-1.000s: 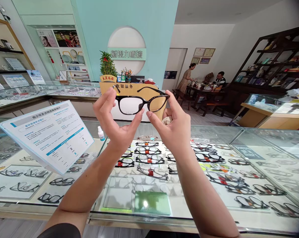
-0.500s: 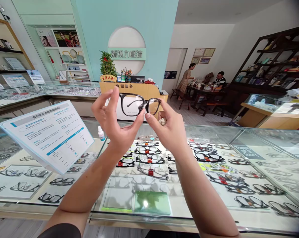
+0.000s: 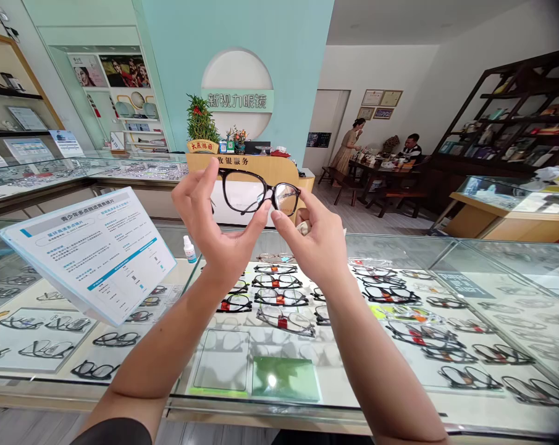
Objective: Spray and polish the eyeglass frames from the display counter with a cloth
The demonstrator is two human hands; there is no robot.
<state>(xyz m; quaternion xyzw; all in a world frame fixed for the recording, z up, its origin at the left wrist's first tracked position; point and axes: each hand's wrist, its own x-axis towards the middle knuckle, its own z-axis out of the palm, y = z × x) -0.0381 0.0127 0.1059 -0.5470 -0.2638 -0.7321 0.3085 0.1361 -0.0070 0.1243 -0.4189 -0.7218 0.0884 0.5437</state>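
Observation:
A pair of black-framed glasses (image 3: pixel 246 192) is held up in front of me, above the glass counter, tilted a little down to the right. My left hand (image 3: pixel 214 216) grips its left side, with the thumb near the bridge and the index finger at the upper left corner. On the other side my right hand (image 3: pixel 314 232) pinches the right rim between thumb and fingers. A small pale cloth (image 3: pixel 303 228) shows under the curled fingers of the right hand. The left temple is mostly hidden behind my left hand.
The glass display counter (image 3: pixel 168 405) below holds rows of spectacle frames (image 3: pixel 280 298). A printed sign (image 3: pixel 94 253) stands at left, beside a small white spray bottle (image 3: pixel 189 249). Behind is a wooden cashier desk (image 3: pixel 283 165). Two people are at a dark table (image 3: pixel 376 165) at the back right.
The left side of the glasses has risen and tipped slightly, and reflections on the lenses have shifted. Both hands keep their hold. The standing person at the back has raised a hand toward the head.

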